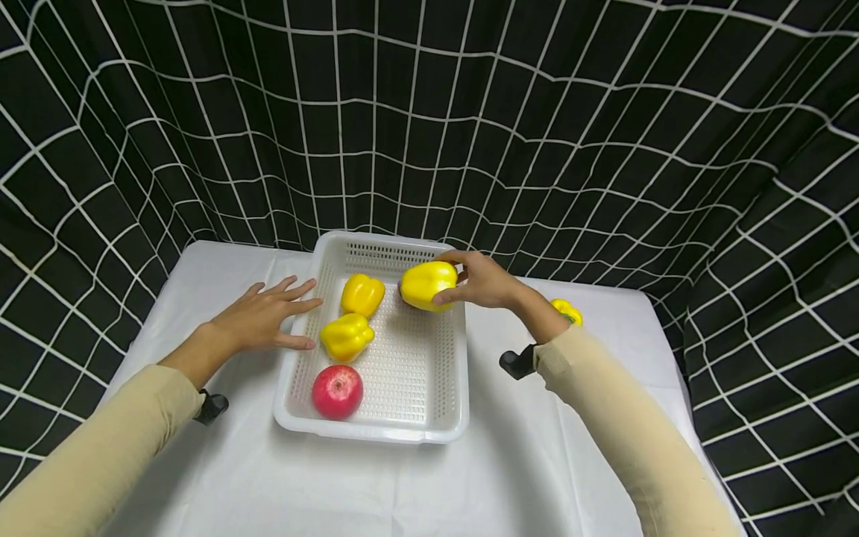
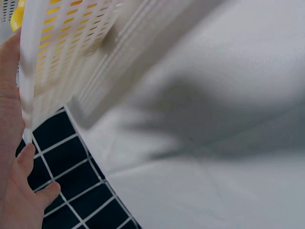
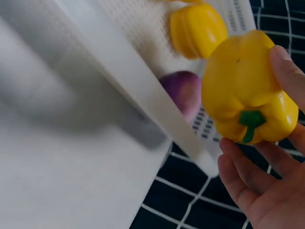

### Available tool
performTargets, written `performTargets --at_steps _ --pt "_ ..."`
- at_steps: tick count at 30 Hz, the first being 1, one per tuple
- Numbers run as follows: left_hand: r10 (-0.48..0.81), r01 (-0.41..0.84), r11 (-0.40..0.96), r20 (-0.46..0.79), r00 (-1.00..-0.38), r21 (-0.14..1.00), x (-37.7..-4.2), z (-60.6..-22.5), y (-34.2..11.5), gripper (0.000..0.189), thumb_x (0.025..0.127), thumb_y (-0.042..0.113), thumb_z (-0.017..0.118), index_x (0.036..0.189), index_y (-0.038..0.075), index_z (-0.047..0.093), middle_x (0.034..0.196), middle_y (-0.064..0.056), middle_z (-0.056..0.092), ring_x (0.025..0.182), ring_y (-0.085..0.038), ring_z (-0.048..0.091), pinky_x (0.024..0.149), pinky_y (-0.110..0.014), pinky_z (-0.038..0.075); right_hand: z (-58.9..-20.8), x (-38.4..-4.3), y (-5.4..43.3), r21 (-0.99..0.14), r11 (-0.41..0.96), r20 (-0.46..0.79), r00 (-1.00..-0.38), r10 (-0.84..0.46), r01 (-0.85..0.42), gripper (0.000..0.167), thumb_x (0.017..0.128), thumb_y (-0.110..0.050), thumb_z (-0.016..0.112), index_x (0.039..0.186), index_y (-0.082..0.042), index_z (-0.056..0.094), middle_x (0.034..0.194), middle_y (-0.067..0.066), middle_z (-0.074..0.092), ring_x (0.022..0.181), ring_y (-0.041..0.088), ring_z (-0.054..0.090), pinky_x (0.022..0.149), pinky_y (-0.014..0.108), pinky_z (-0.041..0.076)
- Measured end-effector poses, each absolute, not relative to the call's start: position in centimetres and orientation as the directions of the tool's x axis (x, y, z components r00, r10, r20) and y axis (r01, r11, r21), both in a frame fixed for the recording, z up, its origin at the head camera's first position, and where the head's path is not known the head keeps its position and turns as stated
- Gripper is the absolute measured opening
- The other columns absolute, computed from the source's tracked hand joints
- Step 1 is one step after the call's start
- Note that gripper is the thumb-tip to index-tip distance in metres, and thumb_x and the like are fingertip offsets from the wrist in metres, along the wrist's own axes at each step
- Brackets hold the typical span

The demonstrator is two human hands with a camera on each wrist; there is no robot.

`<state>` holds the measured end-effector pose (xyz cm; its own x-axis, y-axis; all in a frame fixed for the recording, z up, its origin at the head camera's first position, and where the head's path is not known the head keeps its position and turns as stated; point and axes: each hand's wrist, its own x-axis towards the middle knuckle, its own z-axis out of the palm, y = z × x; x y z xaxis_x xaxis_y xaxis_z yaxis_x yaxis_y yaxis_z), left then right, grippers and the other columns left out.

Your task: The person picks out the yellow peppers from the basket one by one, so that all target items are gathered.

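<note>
My right hand (image 1: 488,282) grips a yellow bell pepper (image 1: 428,286) between thumb and fingers, over the far right part of a white perforated plastic basket (image 1: 376,431). In the right wrist view the pepper's green stem (image 3: 251,125) faces the camera. A purple and pinkish rounded thing (image 3: 183,93) lies in the basket beside it, mostly hidden from the head view. My left hand (image 1: 263,317) has its fingers spread at the basket's left rim. Inside the basket's left side sit two more yellow bell peppers (image 1: 362,295) and a red pomegranate (image 1: 338,392).
Another yellow bell pepper (image 1: 569,310) lies on the white-covered table (image 1: 396,492) to the right of the basket, partly hidden behind my right forearm. Black curtains with a white grid (image 1: 429,127) hang round the table's back and sides.
</note>
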<state>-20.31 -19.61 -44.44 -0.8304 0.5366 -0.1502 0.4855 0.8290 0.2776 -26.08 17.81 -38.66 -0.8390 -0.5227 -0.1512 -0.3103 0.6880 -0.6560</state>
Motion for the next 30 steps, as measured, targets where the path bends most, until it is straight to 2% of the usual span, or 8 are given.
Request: performTargets --at_steps 6,13,18,24,30 --pt "0.536 0.486 0.830 -0.149 -0.831 0.276 -20.3 -44.3 -19.5 0.081 0.085 0.063 0.067 0.150 0.018 0.047 0.162 -0.011 0.027 0.148 -0.043 0.019 0.112 -0.072 0.018 -38.2 -26.5 20.2 -0.675 0.688 -0.112 -0.885 -0.452 -0.267 0.072 0.081 -0.025 0.084 0.140 0.000 0.051 0.124 0.014 0.061 0.105 0.030 0.061 0.092 0.039 0.054" --pt "0.531 0.479 0.832 -0.153 -0.833 0.280 -20.3 -44.3 -19.5 0.082 0.084 0.064 0.067 0.149 0.018 0.047 0.162 -0.011 0.027 0.149 -0.042 0.018 0.112 -0.072 0.017 -37.9 -26.8 22.8 -0.689 0.693 -0.089 -0.925 -0.369 -0.210 0.075 0.084 -0.025 0.082 0.143 0.003 0.046 0.130 0.019 0.058 0.110 0.034 0.063 0.095 0.042 0.054" --pt "0.529 0.478 0.833 -0.153 -0.834 0.278 -20.2 -44.2 -19.5 0.082 0.084 0.064 0.067 0.149 0.018 0.047 0.162 -0.011 0.027 0.149 -0.042 0.018 0.112 -0.071 0.017 -38.2 -26.9 24.8 -0.658 0.734 -0.077 -0.954 -0.289 -0.169 0.074 0.086 -0.034 0.079 0.143 0.001 0.047 0.127 0.018 0.059 0.106 0.033 0.062 0.092 0.043 0.054" --pt "0.531 0.480 0.833 -0.153 -0.833 0.275 -20.1 -44.1 -19.5 0.081 0.085 0.061 0.068 0.149 0.018 0.047 0.162 -0.011 0.027 0.149 -0.042 0.019 0.112 -0.072 0.018 -38.8 -26.6 26.7 -0.631 0.768 -0.089 -0.974 -0.208 -0.106 0.075 0.088 -0.040 0.076 0.142 0.003 0.046 0.124 0.021 0.059 0.105 0.033 0.059 0.090 0.043 0.052" --pt "0.535 0.484 0.830 -0.150 -0.832 0.276 -20.0 -44.0 -19.4 0.079 0.085 0.060 0.068 0.150 0.018 0.047 0.162 -0.011 0.028 0.148 -0.042 0.019 0.112 -0.072 0.017 -39.7 -26.1 27.9 -0.618 0.785 -0.116 -0.983 -0.145 -0.043 0.080 0.088 -0.045 0.074 0.144 0.003 0.044 0.128 0.023 0.058 0.108 0.035 0.058 0.095 0.046 0.051"
